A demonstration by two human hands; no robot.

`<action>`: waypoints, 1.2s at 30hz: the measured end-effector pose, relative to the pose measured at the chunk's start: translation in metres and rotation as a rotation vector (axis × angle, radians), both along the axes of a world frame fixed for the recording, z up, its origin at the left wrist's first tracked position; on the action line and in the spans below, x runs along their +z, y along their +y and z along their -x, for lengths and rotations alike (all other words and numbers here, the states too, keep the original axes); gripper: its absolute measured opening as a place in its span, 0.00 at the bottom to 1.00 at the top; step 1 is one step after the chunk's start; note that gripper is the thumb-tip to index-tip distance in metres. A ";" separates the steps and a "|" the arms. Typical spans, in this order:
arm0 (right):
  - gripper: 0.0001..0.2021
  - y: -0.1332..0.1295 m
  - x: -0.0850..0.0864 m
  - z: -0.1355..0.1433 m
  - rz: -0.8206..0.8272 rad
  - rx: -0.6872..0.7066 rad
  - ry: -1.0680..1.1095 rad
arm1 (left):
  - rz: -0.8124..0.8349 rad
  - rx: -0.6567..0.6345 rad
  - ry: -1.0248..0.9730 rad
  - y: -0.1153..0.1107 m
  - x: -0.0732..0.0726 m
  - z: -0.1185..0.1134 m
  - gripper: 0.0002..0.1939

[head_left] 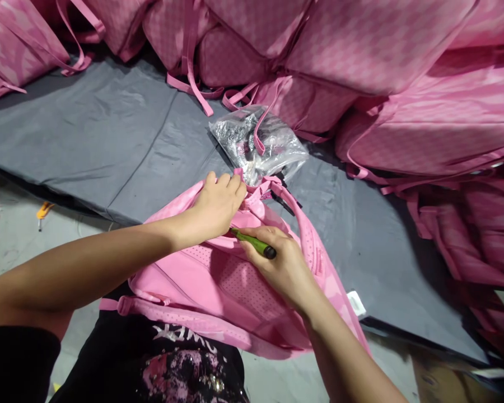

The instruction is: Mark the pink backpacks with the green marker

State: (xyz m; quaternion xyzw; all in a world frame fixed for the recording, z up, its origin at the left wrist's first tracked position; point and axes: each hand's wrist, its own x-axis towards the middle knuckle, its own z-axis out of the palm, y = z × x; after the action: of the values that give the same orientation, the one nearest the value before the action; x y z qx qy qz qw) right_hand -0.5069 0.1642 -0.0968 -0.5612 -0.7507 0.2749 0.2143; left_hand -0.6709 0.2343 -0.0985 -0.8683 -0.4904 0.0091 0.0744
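A pink backpack (239, 285) lies back side up at the table edge, against my body, its shoulder straps loose at both sides. My left hand (220, 204) has its fingers curled over the top edge near the carry loop, pressing on the fabric. In my right hand (279, 254) is a slim green tool with a black end (258, 245). Its tip points into the fold just below my left hand and is hidden there, so its exact kind does not show. Just beyond the backpack rests a clear plastic bag (258, 140) with small dark and pink pieces inside.
Several pink checked and camouflage backpacks (353, 45) are piled along the far side of the grey covered table (105, 134). A pink strap hangs over the plastic bag. On the floor at left lies an orange-handled tool (44, 211). A small white object (356, 304) sits at the near right edge.
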 end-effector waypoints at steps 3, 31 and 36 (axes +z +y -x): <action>0.13 0.000 0.002 0.002 -0.025 -0.014 -0.069 | 0.014 -0.010 -0.002 0.000 0.000 0.000 0.28; 0.13 0.000 0.004 0.004 -0.113 0.065 -0.178 | -0.012 -0.027 -0.025 0.001 -0.002 0.002 0.27; 0.13 0.003 0.008 0.006 -0.097 0.081 -0.207 | 0.023 -0.010 -0.015 0.001 0.000 0.001 0.26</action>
State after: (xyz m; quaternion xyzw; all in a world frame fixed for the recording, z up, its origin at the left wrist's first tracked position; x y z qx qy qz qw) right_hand -0.5130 0.1674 -0.0887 -0.5448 -0.8032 0.1874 0.1512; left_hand -0.6724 0.2352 -0.0980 -0.8715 -0.4866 0.0080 0.0607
